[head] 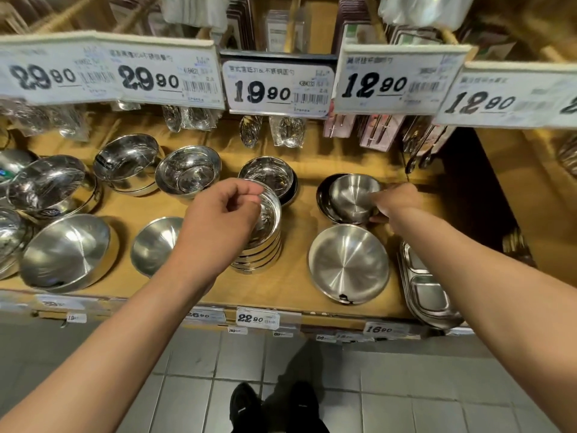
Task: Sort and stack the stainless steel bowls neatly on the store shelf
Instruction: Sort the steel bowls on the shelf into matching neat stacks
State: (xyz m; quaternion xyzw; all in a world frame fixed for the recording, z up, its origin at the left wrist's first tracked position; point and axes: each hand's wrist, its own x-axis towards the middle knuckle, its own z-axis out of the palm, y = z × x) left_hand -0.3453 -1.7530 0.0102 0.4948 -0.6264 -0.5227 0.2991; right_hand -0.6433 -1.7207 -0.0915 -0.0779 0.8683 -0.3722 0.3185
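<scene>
Steel bowls stand all over a tan wooden shelf (pixel 296 282). In the middle rises a tall stack of small bowls (pixel 265 242); my left hand (pixel 218 220) is over its top with fingers curled, and whether it holds the top bowl's rim I cannot tell. To the right, a brushed small bowl (pixel 351 195) sits tilted inside a darker bowl (pixel 324 201). My right hand (pixel 396 204) grips that small bowl's right rim. A wide brushed bowl (pixel 348 264) lies in front of it. Behind the stack sits another small bowl pile (pixel 270 176).
Shiny bowl stacks (pixel 128 164) (pixel 187 173) (pixel 50 185) fill the shelf's left; larger bowls (pixel 67 251) (pixel 154 245) sit at the front left. A divided steel tray (pixel 427 289) lies at the front right. Price tags (pixel 278 85) and packaged spoons (pixel 287 131) hang overhead.
</scene>
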